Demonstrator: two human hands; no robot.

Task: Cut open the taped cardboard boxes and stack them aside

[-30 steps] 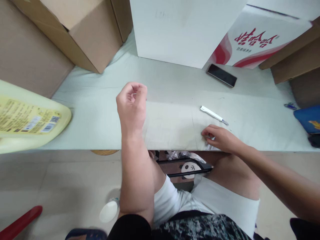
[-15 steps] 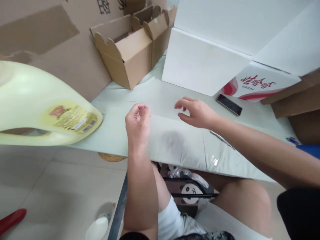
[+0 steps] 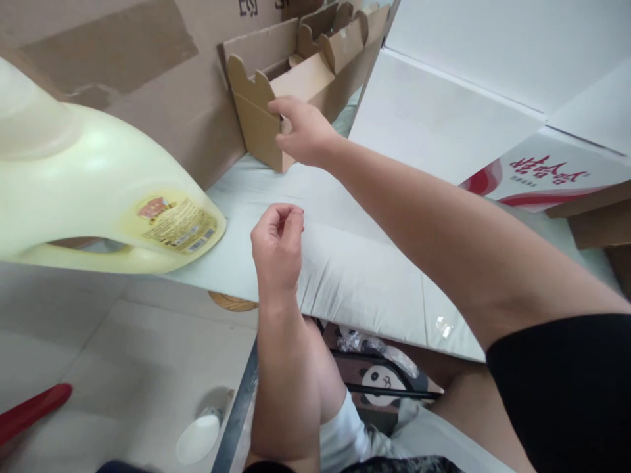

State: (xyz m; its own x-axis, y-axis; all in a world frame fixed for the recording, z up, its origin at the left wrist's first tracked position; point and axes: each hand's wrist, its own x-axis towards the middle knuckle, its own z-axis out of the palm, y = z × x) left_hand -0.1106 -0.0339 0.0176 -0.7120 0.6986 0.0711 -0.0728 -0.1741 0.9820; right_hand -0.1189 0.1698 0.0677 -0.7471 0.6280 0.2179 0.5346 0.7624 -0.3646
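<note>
My right hand [image 3: 302,131] reaches far forward and to the left, its fingers closed on the near corner of a small open brown cardboard box [image 3: 261,118] at the back of the white-covered table [image 3: 355,263]. More folded boxes of the same kind [image 3: 345,39] stand behind it. My left hand [image 3: 277,246] hovers above the table's front edge in a loose fist, thumb against fingers; what it holds, if anything, is too small to make out.
A large pale yellow plastic jug [image 3: 98,197] with a label lies at the left. A big brown carton [image 3: 148,79] stands behind it. A white carton with red print [image 3: 493,131] fills the back right. Below the table are a panda-print item [image 3: 377,380] and a red object [image 3: 34,407].
My right hand left the table's front edge, swept forward and left across the table, and took hold of the small cardboard box. The view turned left. My left hand stayed closed in place.
</note>
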